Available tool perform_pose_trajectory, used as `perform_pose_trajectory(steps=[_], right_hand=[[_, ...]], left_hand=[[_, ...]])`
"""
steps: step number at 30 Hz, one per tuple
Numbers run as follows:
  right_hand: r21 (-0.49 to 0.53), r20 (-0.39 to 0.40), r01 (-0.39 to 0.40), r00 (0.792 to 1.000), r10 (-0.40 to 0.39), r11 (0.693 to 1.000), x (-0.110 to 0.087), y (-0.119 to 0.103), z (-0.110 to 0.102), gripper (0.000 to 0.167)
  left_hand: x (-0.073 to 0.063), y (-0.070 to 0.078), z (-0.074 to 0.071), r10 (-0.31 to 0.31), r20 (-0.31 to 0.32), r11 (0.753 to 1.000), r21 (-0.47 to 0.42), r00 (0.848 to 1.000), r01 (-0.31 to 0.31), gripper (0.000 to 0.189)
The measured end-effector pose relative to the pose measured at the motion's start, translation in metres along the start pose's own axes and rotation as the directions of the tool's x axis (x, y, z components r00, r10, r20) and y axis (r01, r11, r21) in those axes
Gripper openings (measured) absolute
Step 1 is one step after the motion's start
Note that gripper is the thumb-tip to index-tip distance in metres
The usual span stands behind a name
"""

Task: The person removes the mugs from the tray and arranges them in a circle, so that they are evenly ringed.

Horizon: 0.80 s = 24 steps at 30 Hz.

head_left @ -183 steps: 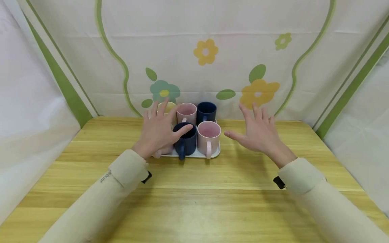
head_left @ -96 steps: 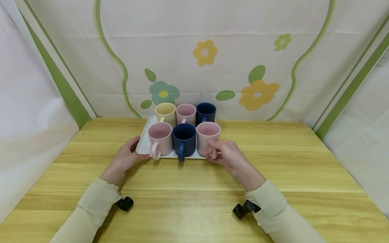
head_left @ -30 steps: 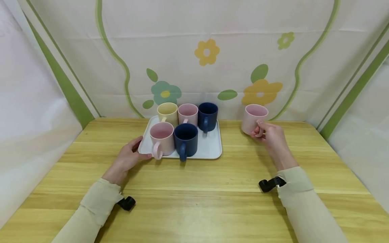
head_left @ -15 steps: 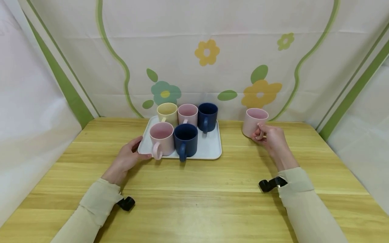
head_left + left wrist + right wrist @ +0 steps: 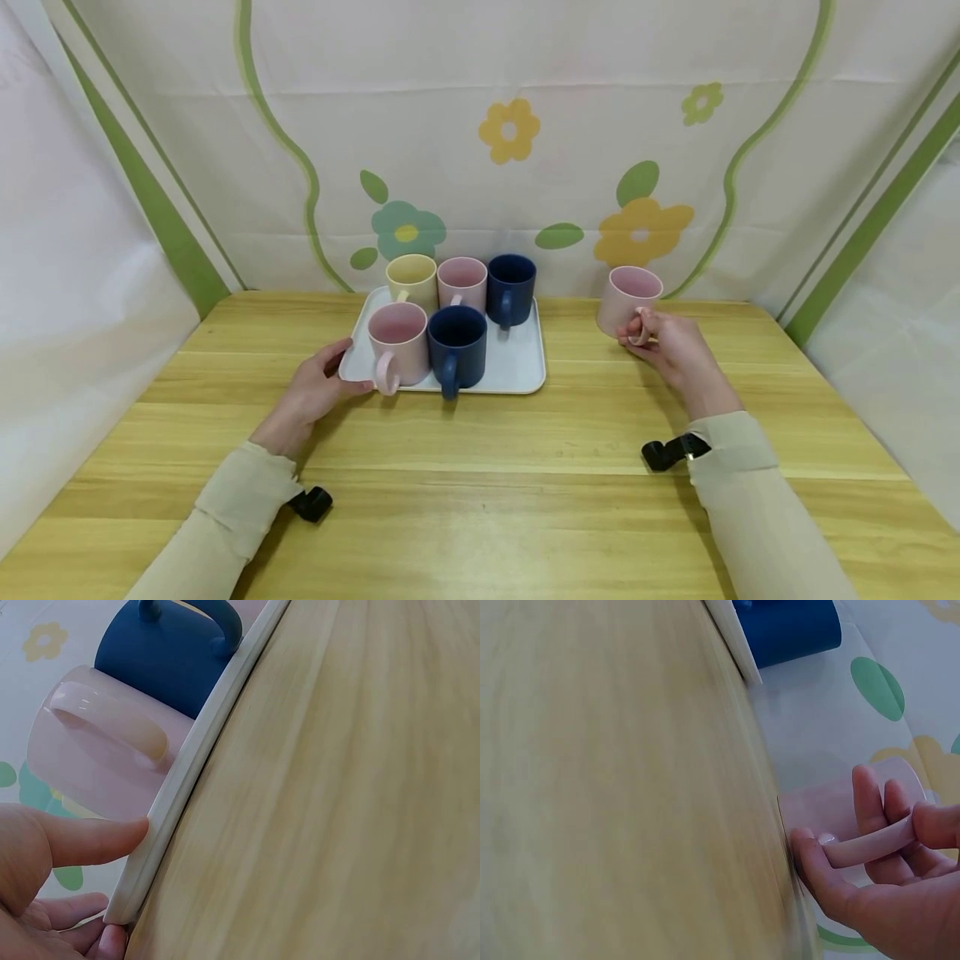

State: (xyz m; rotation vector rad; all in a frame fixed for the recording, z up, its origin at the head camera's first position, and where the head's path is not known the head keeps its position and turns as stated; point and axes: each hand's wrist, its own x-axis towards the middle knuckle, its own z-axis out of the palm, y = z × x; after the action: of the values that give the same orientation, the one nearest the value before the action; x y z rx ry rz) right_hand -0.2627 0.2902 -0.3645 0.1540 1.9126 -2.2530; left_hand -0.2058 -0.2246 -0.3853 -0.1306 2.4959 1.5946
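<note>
My right hand (image 5: 678,354) holds a pink mug (image 5: 617,307) by its handle at the back right of the table. The mug is upright with a slight tilt, its base right at the tabletop in the right wrist view. My left hand (image 5: 311,387) grips the left front corner of a white tray (image 5: 521,362); in the left wrist view the thumb (image 5: 101,841) presses the rim and fingers curl at the corner. On the tray's front row stand a pink mug (image 5: 401,350) and a navy mug (image 5: 463,354). Behind them are a yellow mug (image 5: 420,287), a pink mug (image 5: 468,287) and a navy mug (image 5: 517,292).
The wooden table (image 5: 480,500) carries the tray near its back edge. Behind it hangs a white curtain (image 5: 420,142) with printed flowers, close to the back mugs. White cloth panels close off both sides. Each wrist wears a black camera.
My right hand has taken the pink mug off the tray's front right spot, carried it right and lowered it to the table. My left hand went from above the mugs to the tray corner.
</note>
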Motion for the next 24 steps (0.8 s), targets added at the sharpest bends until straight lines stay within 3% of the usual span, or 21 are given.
perform_pose_trajectory(steps=[12,21,24], right_hand=[[-0.051,0.047,0.001,0.999,0.002,0.999,0.012,0.001,-0.004,0.035],[-0.040,0.056,-0.027,0.998,0.029,0.999,0.022,-0.003,-0.004,0.034],[-0.088,0.044,-0.046,0.998,0.050,0.995,0.022,-0.004,-0.004,0.033]], left_hand=[[-0.001,-0.001,0.001,-0.031,-0.005,0.999,-0.008,1.000,0.030,0.095],[-0.001,-0.001,0.002,-0.013,-0.021,1.000,-0.009,1.000,0.013,0.095],[-0.001,-0.001,0.003,-0.003,-0.027,1.000,-0.017,1.000,0.003,0.094]])
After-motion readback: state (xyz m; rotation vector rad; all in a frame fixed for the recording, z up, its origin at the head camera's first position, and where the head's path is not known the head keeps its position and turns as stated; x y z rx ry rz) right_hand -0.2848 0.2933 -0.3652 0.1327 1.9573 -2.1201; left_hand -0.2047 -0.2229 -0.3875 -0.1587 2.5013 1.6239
